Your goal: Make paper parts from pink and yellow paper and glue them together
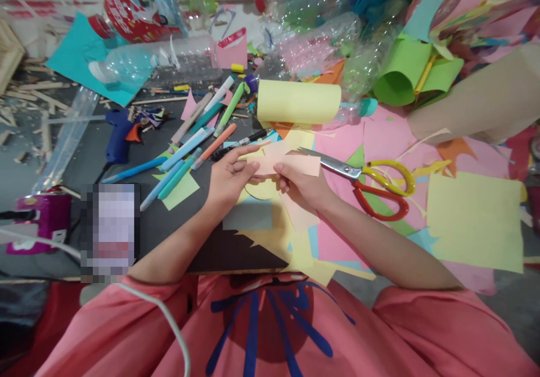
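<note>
Pale pink paper sits at the centre of the frame; we observe both hands on it. Left hand: grip pinched on the paper's left part, thumb uppermost. Right hand: grip likewise clamped on it, thumb near the middle. Right of centre, we record scissors, handles yellow and red, blades partly hidden behind the paper. We note pens left of centre, a blue glue gun farther left on the dark counter, and a yellow paper roll above the hands.
</note>
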The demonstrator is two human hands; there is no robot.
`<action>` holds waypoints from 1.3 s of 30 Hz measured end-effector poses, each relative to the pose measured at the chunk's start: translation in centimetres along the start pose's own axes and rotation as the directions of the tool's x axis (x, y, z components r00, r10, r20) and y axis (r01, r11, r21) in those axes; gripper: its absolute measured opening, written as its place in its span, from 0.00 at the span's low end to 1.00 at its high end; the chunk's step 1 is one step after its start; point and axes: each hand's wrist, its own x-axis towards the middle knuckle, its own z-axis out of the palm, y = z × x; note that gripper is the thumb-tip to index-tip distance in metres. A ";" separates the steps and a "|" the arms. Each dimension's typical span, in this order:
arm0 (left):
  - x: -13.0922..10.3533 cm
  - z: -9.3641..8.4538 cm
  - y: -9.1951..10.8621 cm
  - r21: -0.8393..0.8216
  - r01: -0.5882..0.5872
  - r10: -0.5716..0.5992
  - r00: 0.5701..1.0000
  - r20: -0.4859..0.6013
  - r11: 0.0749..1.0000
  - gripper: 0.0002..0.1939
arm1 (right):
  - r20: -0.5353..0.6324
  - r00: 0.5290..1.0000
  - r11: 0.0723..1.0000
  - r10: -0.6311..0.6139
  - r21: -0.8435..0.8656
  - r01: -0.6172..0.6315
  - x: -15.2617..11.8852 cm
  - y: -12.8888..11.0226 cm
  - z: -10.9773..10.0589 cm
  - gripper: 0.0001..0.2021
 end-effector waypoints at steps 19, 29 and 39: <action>-0.2 0.3 0.8 0.007 0.131 -0.131 0.990 0.047 0.991 0.24 | -0.034 0.999 1.000 -0.007 -0.015 0.006 0.0 0.4 -0.2 0.17; 0.2 0.2 0.3 -0.048 0.134 -0.135 0.990 -0.030 0.990 0.19 | -0.010 0.990 0.990 -0.143 0.007 0.143 0.0 0.6 -0.3 0.05; 0.1 0.2 0.4 -0.066 0.116 -0.118 0.993 -0.025 0.991 0.20 | 0.046 0.987 0.988 -0.157 -0.001 0.157 0.2 0.5 -0.3 0.18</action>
